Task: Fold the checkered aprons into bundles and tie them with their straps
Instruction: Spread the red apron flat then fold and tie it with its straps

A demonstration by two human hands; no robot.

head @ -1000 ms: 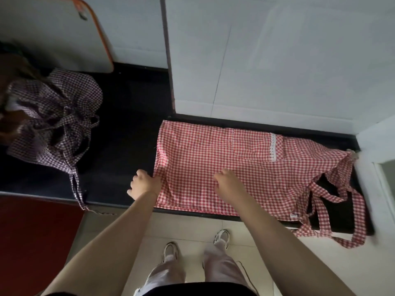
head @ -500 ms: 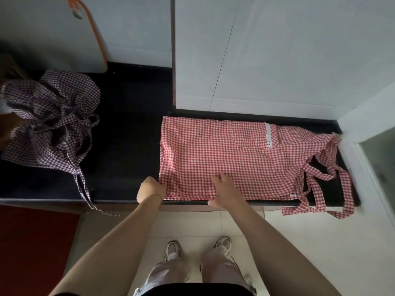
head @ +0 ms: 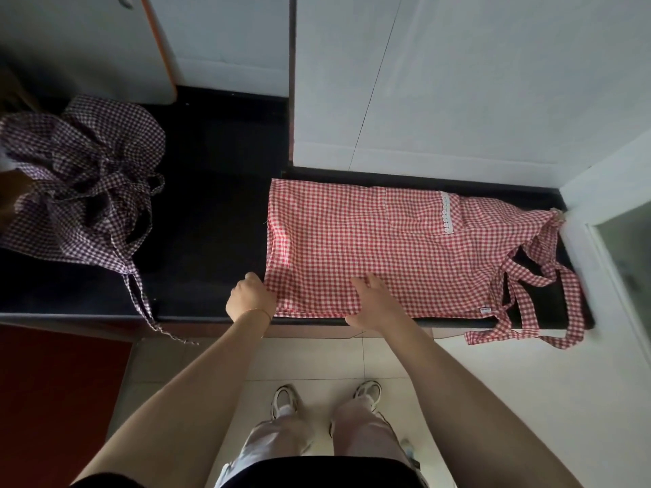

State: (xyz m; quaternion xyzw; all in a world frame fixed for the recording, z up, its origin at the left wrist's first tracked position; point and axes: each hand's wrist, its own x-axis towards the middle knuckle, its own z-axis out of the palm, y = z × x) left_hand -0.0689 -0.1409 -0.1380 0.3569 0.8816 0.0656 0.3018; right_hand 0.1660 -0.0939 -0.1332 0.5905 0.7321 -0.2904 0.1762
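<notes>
A red-and-white checkered apron (head: pixel 380 241) lies folded lengthwise on the black counter (head: pixel 211 220), with a lace-trimmed pocket toward its right end. Its straps (head: pixel 539 308) trail off the counter's right front edge. My left hand (head: pixel 250 297) grips the apron's near left corner, fingers curled on the cloth. With fingers spread, my right hand (head: pixel 373 304) lies flat on the near edge of the apron. A crumpled purple-and-white checkered apron (head: pixel 81 191) sits at the far left of the counter, one strap hanging over the front edge.
White wall panels (head: pixel 458 82) rise right behind the red apron, and a white ledge (head: pixel 606 213) closes the counter's right end. An orange-edged white board (head: pixel 105 44) leans at the back left. Below lie a tiled floor (head: pixel 317 357) and a red mat (head: pixel 53 399).
Both hands have drawn back toward the counter's front edge along the apron. My right hand went from a loose fist to flat spread fingers. The left hand kept its grip on the corner.
</notes>
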